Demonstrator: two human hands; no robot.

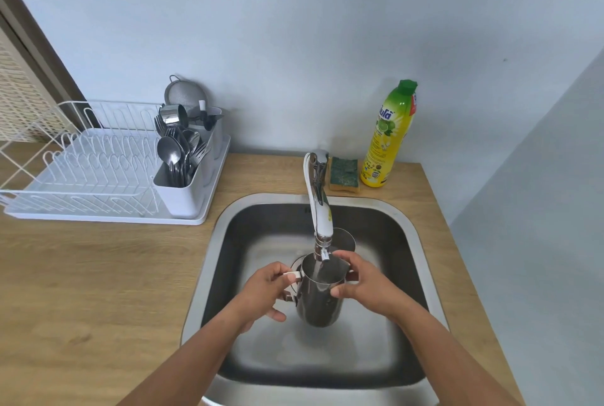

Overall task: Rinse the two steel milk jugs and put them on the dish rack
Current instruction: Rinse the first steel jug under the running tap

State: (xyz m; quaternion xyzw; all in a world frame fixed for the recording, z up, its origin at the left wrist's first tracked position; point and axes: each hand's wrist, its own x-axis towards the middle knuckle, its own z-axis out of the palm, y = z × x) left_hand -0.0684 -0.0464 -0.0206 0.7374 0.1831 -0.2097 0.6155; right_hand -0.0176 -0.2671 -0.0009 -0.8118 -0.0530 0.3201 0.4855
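A steel milk jug (317,301) is held upright over the sink (225,242), its mouth right under the tap spout (322,235). My left hand (266,291) grips its handle on the left side. My right hand (362,284) wraps the jug's right side near the rim. A second steel jug (344,239) stands in the sink behind the tap, mostly hidden by the spout. The white dish rack (98,173) sits on the wooden counter at the left, its plate slots bare.
A cutlery holder (179,173) full of spoons and forks sits at the rack's right end, with a small steel cup (173,114) and a strainer behind it. A green sponge (343,173) and a yellow dish soap bottle (389,137) stand behind the sink.
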